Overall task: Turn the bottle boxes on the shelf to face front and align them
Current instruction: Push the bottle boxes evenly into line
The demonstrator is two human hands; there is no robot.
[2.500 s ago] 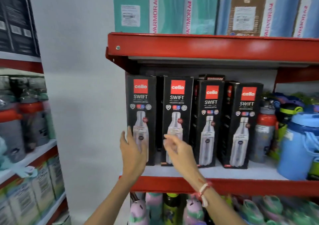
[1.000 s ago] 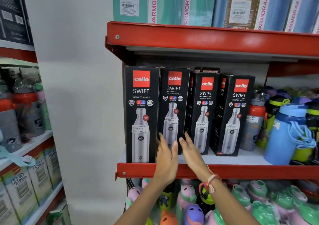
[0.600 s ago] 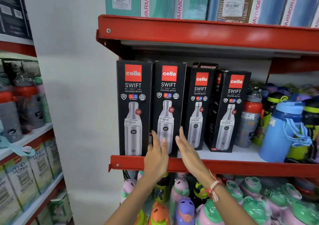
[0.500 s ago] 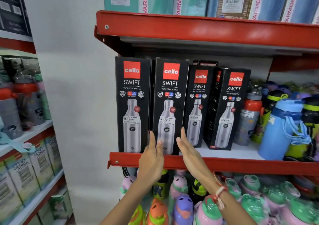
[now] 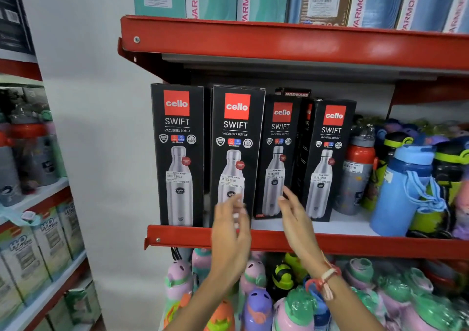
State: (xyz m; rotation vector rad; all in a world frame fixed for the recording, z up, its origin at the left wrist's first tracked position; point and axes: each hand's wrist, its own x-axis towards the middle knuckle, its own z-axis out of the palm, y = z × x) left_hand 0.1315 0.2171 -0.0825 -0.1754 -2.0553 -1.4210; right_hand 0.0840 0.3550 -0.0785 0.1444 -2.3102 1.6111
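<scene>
At frame centre, both hands are being drawn apart: the left hand (image 5: 232,231) off the second black cardboard bottle box (image 5: 236,153), the right hand (image 5: 295,219) toward the third box (image 5: 278,155), fingers being held loosely spread, empty.

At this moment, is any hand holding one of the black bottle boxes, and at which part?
Nothing is held. The left hand and the right hand are open in front of the second box and third box, gripping neither.

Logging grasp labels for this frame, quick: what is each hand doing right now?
Left hand: open, holding nothing, in front of the second box.
Right hand: open, empty, in front of the third box.
</scene>
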